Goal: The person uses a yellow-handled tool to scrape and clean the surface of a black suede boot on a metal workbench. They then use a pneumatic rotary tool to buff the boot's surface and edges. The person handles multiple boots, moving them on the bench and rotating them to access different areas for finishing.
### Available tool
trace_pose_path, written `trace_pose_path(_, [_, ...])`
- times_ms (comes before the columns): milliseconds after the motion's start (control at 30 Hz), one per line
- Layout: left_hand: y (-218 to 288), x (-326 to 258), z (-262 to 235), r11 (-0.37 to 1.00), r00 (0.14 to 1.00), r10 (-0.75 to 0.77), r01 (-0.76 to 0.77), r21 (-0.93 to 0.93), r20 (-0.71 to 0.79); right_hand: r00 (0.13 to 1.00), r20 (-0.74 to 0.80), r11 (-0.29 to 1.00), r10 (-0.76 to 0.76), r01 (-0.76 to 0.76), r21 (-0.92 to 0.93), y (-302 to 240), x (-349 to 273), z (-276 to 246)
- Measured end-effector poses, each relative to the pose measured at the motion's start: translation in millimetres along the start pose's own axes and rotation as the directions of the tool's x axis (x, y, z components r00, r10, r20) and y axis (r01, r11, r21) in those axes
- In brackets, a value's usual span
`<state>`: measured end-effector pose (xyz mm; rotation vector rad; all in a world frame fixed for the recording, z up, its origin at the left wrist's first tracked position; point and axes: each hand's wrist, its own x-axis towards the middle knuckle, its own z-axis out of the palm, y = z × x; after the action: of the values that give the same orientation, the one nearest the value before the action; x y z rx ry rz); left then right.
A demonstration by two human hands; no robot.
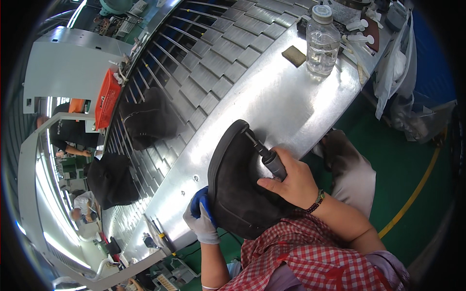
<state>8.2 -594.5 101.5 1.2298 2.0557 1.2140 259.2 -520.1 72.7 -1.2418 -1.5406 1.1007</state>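
A black boot (238,194) lies on its side at the edge of the metal table, its thick sole turned to the left. My left hand (202,219), in a white and blue glove, grips the boot at the lower end of the sole. Bare, with a beaded bracelet at the wrist, my right hand (295,178) is closed round a black cylindrical handheld rotary tool (274,164). The tool's thin tip reaches the sole's edge near the boot's upper end; whether they touch I cannot tell. My left fingertips are partly hidden by the boot.
Beyond the metal table (276,97) runs a slatted conveyor (208,72) carrying two more dark boots (148,119). A transparent plastic bottle (323,43) and a small brown pad (294,56) stand at the far right. A red basket (107,99) sits across the conveyor; other people work beyond.
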Motion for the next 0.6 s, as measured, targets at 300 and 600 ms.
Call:
trace_pose_path(300, [-0.3,0.8,-3.8,1.000,1.000,0.012,-0.012,0.012,0.012,1.000,0.000,1.000,0.019,-0.019,-0.013,0.2,0.7,-0.7])
trace_pose_path(600, [4.9,0.7,-3.8,1.000,1.000,-0.002,0.002,0.028,0.001,1.000,-0.004,0.997,0.001,-0.002,-0.071,-4.7,-0.4,-0.5])
